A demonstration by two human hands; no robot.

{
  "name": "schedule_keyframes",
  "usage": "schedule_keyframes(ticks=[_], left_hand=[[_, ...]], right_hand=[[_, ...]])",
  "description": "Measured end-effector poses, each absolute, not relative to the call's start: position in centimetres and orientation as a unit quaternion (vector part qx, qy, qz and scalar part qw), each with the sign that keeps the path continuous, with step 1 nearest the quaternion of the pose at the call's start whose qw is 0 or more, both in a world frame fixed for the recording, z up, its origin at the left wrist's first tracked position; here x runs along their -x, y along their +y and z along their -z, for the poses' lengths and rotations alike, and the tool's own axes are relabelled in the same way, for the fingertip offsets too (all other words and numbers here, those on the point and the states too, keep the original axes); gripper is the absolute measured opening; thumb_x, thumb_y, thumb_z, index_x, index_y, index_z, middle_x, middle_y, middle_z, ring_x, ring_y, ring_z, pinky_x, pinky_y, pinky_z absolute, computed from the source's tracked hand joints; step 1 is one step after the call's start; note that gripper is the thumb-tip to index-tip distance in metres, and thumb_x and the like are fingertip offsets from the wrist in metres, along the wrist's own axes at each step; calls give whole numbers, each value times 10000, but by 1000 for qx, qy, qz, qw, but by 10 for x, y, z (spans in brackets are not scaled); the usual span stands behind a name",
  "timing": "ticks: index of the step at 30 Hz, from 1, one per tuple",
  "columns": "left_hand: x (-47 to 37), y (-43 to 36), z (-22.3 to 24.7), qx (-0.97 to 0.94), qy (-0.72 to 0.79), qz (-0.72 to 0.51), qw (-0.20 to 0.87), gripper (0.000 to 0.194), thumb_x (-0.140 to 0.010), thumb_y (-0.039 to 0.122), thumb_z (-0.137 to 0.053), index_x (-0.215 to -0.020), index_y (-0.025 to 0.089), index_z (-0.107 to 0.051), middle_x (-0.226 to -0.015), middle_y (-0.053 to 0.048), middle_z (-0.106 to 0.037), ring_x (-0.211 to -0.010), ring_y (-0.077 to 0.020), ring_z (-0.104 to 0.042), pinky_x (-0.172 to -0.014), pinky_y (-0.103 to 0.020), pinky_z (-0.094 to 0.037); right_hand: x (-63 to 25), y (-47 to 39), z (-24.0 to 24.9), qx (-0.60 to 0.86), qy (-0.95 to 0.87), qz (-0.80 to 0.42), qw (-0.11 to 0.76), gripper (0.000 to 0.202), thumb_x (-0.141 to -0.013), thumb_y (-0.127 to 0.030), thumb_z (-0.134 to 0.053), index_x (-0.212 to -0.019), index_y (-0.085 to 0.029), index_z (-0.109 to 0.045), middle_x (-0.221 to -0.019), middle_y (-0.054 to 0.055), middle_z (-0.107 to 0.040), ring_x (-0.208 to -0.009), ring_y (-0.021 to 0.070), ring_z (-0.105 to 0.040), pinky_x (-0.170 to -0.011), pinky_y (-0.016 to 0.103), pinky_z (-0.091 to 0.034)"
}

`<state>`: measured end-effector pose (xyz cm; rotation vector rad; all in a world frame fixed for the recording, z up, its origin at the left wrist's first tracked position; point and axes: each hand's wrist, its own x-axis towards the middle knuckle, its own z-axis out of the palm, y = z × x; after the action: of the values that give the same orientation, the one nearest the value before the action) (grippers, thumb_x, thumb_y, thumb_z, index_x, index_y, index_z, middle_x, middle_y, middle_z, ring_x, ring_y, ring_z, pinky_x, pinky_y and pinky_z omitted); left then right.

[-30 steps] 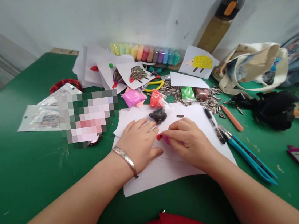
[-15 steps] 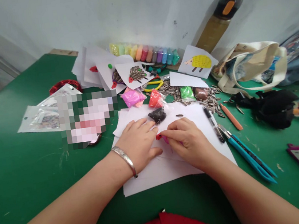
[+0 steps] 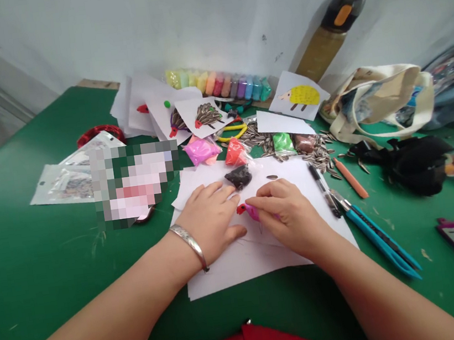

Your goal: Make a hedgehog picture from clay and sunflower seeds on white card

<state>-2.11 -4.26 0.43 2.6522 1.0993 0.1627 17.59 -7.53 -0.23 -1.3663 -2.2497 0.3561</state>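
My left hand [image 3: 206, 217] lies flat on the white paper [image 3: 232, 275], fingers stretched out and slightly apart, a bracelet at its wrist. Between the two hands is a small clay figure on the paper, with a red clay head [image 3: 241, 209] bearing a dark spot and a pink clay body [image 3: 252, 212]. The fingers of my right hand [image 3: 289, 212] are bent together and pinch at the pink clay, hiding part of it. Just beyond my left fingertips sits a bag of black clay [image 3: 239, 176]. A single sunflower seed [image 3: 272, 177] lies above my right hand.
Bags of pink [image 3: 201, 150], red [image 3: 234, 151] and green clay [image 3: 283, 143] line the paper's far edge, beside scattered sunflower seeds [image 3: 317, 152]. Right of the paper are a black pen [image 3: 324, 189] and blue tweezers [image 3: 380, 233]. A phone, partly pixelated, lies left.
My right fingers have shifted slightly back from the red head, so more of it and of the pink clay shows. My left hand stays in place.
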Motion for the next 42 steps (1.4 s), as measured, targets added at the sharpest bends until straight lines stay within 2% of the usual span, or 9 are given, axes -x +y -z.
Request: schedule_keyframes(ticks=[6,16,24,33,42], left_hand=[[21,-42,-6,-917,375,-43,133,347,-841,406,-638,-1099,177,-606,-1135,-96,-605,-1126,-289,-496,-962,-431,-399],[21,-41,-7,-912,382,-25,147,403,-823,402,-679,-1138,161,-602,-1181,-94,-591,-1171,-301,-469,-1005,-445,-379],[21,-41,-8,-913,379,-26,147,354,-834,387,-659,-1111,175,-606,-1186,-94,-586,-1178,-301,-465,-1012,-451,-375],[21,-41,-8,-915,375,-22,146,358,-838,397,-653,-1116,176,-609,-1238,-97,-570,-1186,-296,-463,-1022,-447,-371],[21,-42,-6,-913,381,-32,142,343,-824,395,-667,-1082,175,-615,-1146,-86,-595,-1149,-296,-476,-990,-442,-384]], right_hand=[[-170,-78,7,494,-833,-135,212,260,-908,-157,-504,-993,-244,-734,-937,67,-643,-888,217,-511,-807,397,-410],[-181,-74,0,514,-816,-123,234,240,-868,-135,-542,-953,-228,-747,-906,70,-643,-888,225,-515,-796,394,-418],[-176,-79,1,506,-832,-130,186,259,-900,-145,-531,-1022,-233,-742,-944,71,-642,-925,222,-505,-851,409,-391],[-174,-78,5,498,-838,-131,181,259,-907,-152,-516,-1016,-214,-742,-942,78,-638,-930,224,-503,-862,416,-381],[-177,-77,4,503,-833,-134,187,256,-904,-164,-531,-1028,-233,-744,-945,72,-630,-922,222,-498,-844,405,-388]])
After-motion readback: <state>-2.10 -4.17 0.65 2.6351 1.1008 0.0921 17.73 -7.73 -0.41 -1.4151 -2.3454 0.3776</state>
